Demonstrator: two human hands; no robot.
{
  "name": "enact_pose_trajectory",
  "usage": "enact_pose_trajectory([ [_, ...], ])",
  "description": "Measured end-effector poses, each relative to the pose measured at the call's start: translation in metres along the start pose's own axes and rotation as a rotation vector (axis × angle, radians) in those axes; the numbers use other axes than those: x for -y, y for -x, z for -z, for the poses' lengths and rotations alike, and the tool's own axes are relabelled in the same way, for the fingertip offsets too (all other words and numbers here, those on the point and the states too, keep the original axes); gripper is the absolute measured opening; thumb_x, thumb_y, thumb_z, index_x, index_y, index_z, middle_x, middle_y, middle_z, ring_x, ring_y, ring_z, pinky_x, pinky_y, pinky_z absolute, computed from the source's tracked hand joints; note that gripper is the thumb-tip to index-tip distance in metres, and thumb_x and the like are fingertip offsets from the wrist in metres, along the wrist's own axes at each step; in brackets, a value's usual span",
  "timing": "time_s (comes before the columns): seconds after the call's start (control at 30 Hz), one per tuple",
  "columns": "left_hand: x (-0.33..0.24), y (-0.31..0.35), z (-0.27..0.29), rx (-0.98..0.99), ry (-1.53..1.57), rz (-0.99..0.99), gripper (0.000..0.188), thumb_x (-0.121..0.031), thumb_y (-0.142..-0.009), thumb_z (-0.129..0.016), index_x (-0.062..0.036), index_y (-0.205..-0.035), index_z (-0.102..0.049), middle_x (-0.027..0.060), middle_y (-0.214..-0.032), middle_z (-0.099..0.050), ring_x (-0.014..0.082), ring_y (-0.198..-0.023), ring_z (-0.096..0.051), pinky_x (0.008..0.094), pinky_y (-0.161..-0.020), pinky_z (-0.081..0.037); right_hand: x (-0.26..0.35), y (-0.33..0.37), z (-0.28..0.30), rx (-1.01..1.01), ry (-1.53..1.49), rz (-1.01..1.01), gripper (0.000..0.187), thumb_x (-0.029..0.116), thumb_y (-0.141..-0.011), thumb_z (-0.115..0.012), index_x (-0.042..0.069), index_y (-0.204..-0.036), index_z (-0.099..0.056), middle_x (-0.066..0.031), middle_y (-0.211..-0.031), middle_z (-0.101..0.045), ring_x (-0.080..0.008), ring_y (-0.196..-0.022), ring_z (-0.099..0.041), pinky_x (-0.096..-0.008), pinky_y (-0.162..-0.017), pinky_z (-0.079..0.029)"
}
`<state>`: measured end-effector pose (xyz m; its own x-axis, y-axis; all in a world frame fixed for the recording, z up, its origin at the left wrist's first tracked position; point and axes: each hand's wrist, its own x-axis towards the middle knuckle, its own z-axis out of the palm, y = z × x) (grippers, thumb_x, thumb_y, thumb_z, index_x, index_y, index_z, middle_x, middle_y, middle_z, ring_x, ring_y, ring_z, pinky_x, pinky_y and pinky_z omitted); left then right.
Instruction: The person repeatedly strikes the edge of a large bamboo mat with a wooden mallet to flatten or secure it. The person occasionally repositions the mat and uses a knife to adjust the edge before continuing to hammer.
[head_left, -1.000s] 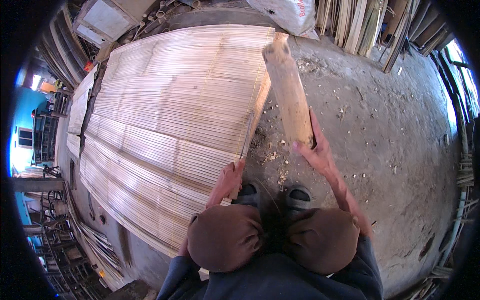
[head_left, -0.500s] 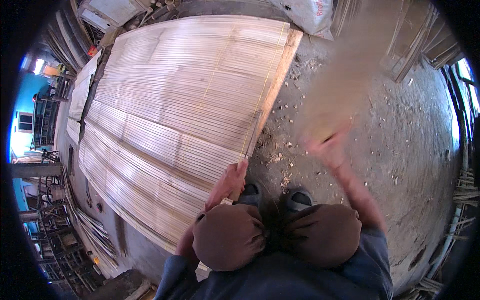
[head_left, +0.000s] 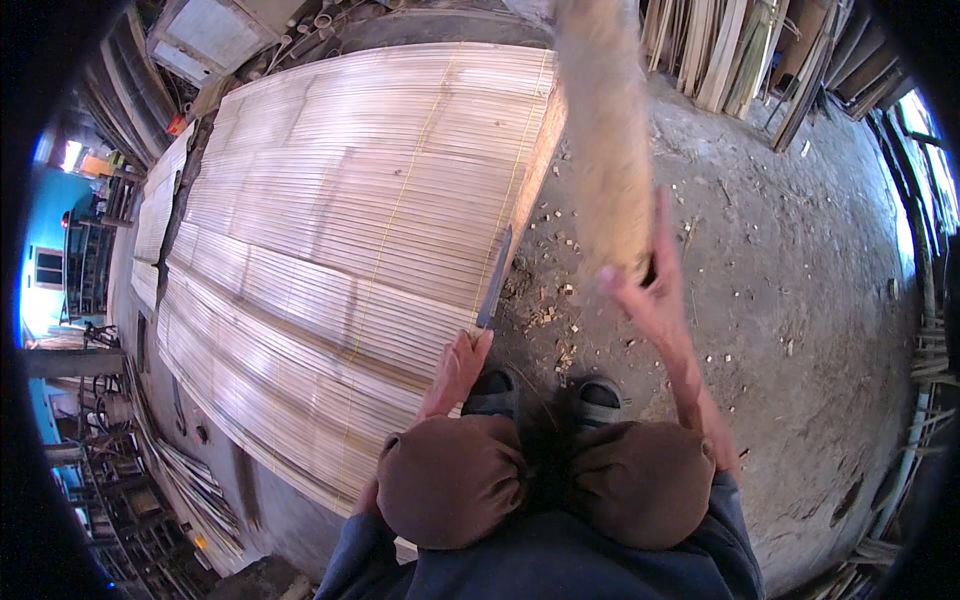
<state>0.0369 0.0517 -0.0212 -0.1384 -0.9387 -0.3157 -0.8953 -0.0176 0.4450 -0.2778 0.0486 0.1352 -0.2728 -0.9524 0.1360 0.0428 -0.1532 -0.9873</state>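
Note:
My left hand (head_left: 458, 368) is closed round the grip of a knife (head_left: 494, 282). The knife's dark blade points away from me along the right edge of a wide mat of pale wooden strips (head_left: 300, 210). In my right hand (head_left: 655, 305) is the near end of a long, thick piece of wood (head_left: 605, 140), raised over the floor and blurred by motion. Two yellow lines (head_left: 522, 165) run across the strips, one of them close to the knife. A plank (head_left: 538, 180) shows beneath the mat's right edge.
Small wood offcuts (head_left: 550, 315) lie scattered on the concrete floor (head_left: 780, 300). Slats (head_left: 735, 50) lean upright at the far right. Loose strips (head_left: 185, 470) lie at the left. My sandalled feet (head_left: 598, 400) are between my knees, close to the mat.
The thick piece of wood and my right hand have swung left, toward the mat's edge. My left hand stays at the knife, whose blade now shows more clearly. The view has shifted slightly.

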Motion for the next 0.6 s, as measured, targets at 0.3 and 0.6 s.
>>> enact_pose_trajectory([
  [0.3,-0.06,0.004,0.07,0.474,0.485,0.272,0.061,-0.055,-0.101,-0.047,0.0006,-0.078,-0.059,0.008,-0.06,-0.058,0.0175,-0.052,-0.058,0.0369,-0.052,-0.048,0.096,-0.079,0.053,-0.568,0.35,0.74,0.108,0.028,-0.083,-0.077,0.003,-0.161,-0.008,-0.0194,-0.154,-0.04,-0.0306,-0.145,-0.035,-0.0421,-0.116,-0.035],
  [0.6,-0.044,-0.013,0.054,0.418,0.355,0.23,0.073,-0.063,-0.1,-0.045,0.0078,-0.097,-0.059,0.0124,-0.065,-0.06,0.0225,-0.055,-0.063,0.0401,-0.054,-0.053,-0.127,0.049,0.047,0.523,0.668,-0.144,0.095,0.019,-0.09,-0.072,0.004,-0.161,-0.012,-0.0169,-0.156,-0.04,-0.0279,-0.145,-0.036,-0.0393,-0.114,-0.038],
])
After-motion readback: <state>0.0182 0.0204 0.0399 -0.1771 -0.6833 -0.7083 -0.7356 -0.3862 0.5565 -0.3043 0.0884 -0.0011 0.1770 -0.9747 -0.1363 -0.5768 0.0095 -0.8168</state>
